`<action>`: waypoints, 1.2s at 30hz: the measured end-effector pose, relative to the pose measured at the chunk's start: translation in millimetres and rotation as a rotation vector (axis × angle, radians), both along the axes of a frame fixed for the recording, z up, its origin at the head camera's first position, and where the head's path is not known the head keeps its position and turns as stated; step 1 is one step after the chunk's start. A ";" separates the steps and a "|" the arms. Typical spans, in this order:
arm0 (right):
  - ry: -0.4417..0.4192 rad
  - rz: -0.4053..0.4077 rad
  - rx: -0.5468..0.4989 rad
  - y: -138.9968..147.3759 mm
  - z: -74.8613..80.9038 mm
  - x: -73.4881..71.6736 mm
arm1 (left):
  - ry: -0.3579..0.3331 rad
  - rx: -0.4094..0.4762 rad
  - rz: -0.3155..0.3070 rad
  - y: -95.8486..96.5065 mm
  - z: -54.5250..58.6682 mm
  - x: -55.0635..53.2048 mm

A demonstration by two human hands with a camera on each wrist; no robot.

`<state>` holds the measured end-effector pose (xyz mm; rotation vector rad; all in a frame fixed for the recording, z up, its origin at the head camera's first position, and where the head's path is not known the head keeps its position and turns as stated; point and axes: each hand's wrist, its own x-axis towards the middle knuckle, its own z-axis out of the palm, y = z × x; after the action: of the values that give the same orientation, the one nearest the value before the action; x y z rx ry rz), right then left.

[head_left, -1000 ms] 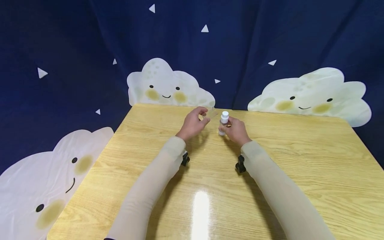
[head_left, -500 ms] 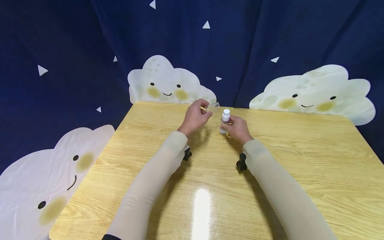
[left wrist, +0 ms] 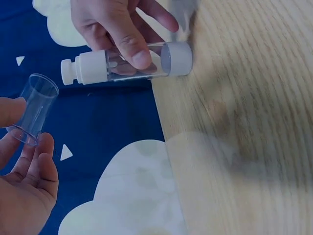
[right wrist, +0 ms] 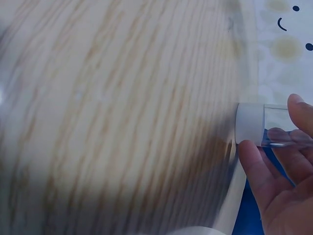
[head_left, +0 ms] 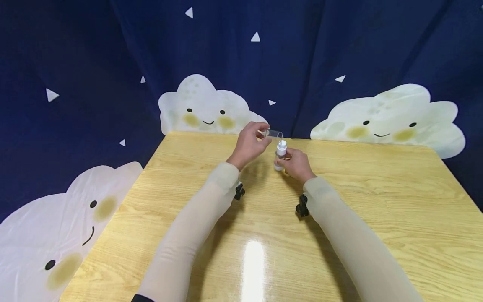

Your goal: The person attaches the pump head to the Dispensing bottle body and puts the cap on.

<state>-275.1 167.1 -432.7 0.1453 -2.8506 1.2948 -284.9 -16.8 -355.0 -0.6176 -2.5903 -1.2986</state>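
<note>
A clear pump bottle (left wrist: 155,48) with a white pump head, white collar and white base stands upright on the table. My right hand (head_left: 298,164) grips it round its clear middle; the right wrist view shows its white base (right wrist: 250,123) beside my fingers. My left hand (head_left: 250,144) pinches a clear plastic cap (left wrist: 39,100), an open-ended transparent cup, between thumb and fingers. The cap is tilted, its open rim toward the bottle's pump head (left wrist: 68,71). In the left wrist view a gap shows between cap and pump head.
The wooden table (head_left: 241,226) spreads under both arms, with a bright glare at the front. Its back edge lies just behind the bottle. A dark blue curtain (head_left: 294,54) with white clouds and triangles hangs behind and at the left.
My left hand has moved up and right with the clear cap, bringing it close to the top of the pump bottle. My right hand keeps its grip on the bottle in nearly the same place.
</note>
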 end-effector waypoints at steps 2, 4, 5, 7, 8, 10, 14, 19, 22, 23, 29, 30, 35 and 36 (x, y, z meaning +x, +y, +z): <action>-0.007 -0.005 0.002 -0.8 -1.1 0.3 | 0.003 -0.012 0.004 0.5 -0.1 -0.1; -0.013 -0.008 -0.003 -1.2 -1.6 0.6 | -0.001 -0.026 0.007 1.6 0.4 -0.8; -0.013 -0.009 0.000 -1.4 -1.8 0.5 | -0.006 -0.035 0.008 2.4 1.1 -1.1; -0.011 -0.008 0.006 -1.3 -1.7 0.4 | -0.021 -0.057 0.009 4.3 3.4 -1.8; -0.010 -0.007 0.009 -1.0 -1.5 0.4 | -0.032 -0.066 0.008 5.6 4.9 -2.0; -0.009 -0.008 0.016 -0.3 -1.2 0.3 | -0.047 -0.080 0.002 8.6 7.7 -2.7; 0.003 -0.007 0.019 -0.1 -0.4 0.4 | -0.037 -0.112 -0.020 14.5 12.4 -5.0; 0.013 -0.005 0.016 -0.2 0.5 0.6 | -0.032 -0.215 -0.064 20.9 17.2 -9.5; 0.009 0.002 0.008 -0.7 -0.8 0.0 | -0.025 -0.269 -0.073 23.5 17.5 -11.7; 0.007 0.002 0.007 -1.0 -1.2 -0.1 | -0.027 -0.279 -0.076 24.0 17.4 -12.0; 0.003 -0.006 0.019 -0.5 -2.5 -0.3 | -0.069 -0.303 -0.101 27.7 16.6 -14.3; 0.003 -0.006 0.020 -0.1 -2.8 -0.3 | -0.074 -0.305 -0.104 28.4 16.3 -14.7; 0.004 0.000 0.005 0.8 -3.3 0.5 | -0.073 -0.323 -0.118 31.7 13.2 -16.8; 0.005 0.002 0.003 0.8 -3.4 0.7 | -0.073 -0.329 -0.120 32.0 12.5 -17.1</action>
<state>-274.4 167.9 -436.0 0.1510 -2.8484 1.2890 -302.0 15.2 -342.5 -0.8040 -2.8943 -0.9446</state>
